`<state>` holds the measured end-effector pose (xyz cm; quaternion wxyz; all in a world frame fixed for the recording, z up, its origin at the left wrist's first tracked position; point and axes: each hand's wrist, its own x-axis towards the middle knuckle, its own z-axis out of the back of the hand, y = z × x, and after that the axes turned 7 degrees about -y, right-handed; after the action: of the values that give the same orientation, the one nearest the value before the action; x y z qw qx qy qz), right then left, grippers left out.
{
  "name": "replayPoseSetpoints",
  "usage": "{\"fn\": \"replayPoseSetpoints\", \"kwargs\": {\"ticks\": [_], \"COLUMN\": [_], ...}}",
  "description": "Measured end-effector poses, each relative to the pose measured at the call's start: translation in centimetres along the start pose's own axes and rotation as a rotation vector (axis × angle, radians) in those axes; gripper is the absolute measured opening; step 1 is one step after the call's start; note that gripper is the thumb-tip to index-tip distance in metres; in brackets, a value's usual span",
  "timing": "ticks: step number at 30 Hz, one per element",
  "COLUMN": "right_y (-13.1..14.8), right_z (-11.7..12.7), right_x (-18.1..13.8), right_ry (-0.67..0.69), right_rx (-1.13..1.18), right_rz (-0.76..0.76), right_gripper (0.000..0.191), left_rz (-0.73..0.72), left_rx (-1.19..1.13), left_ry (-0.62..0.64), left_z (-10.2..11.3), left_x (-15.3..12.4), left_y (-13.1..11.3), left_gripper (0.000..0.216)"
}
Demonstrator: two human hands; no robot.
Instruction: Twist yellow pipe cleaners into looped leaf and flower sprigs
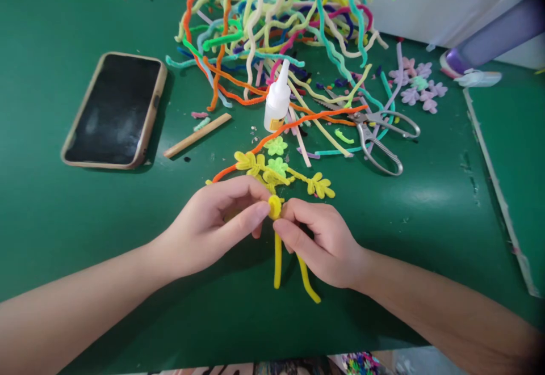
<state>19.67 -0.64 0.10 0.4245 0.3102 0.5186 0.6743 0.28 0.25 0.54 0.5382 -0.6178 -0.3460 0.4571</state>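
Between both hands is a yellow pipe cleaner point(275, 207), its upper part bent into a small loop and two straight tails hanging down below. My left hand point(213, 222) pinches the loop from the left with thumb and forefinger. From the right, my right hand point(326, 239) grips the same pipe cleaner just beside the loop, its thumb and forefinger closed. Just beyond the fingertips lie yellow leaf-shaped pipe cleaner pieces point(320, 185) and light green pipe cleaner flowers point(276, 146). An orange pipe cleaner point(293, 122) runs behind them.
A white glue bottle point(277, 105) stands upright mid-table, before a tangled heap of coloured pipe cleaners point(289, 17). Scissors point(378, 131) and a pink-purple flower piece point(419, 84) lie to the right. On the left are a phone point(114, 111) and a wooden stick point(198, 135).
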Motion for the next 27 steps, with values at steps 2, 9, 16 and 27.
{"fn": "replayPoseSetpoints", "kwargs": {"ticks": [2,9,16,27], "right_y": [0.05,0.03,0.02,-0.04], "right_z": [-0.02,-0.06,-0.23,-0.21], "right_x": [0.01,-0.12,0.0,0.15], "right_ry": [0.002,-0.022,-0.038,-0.009], "right_rx": [0.018,0.012,0.056,0.096], "right_rz": [-0.022,-0.011,0.016,-0.022], "right_gripper": [0.027,0.021,0.014,0.015], "left_rz": [-0.004,0.014,0.008,-0.105], "left_rx": [0.008,0.077,0.054,0.051], "left_ry": [-0.005,-0.014,0.006,0.084], "left_z": [-0.04,-0.09,-0.04,0.52], "left_x": [0.0,0.07,-0.04,0.68], "left_y": [0.04,0.07,0.01,0.99], "left_gripper": [0.017,0.022,0.022,0.011]}}
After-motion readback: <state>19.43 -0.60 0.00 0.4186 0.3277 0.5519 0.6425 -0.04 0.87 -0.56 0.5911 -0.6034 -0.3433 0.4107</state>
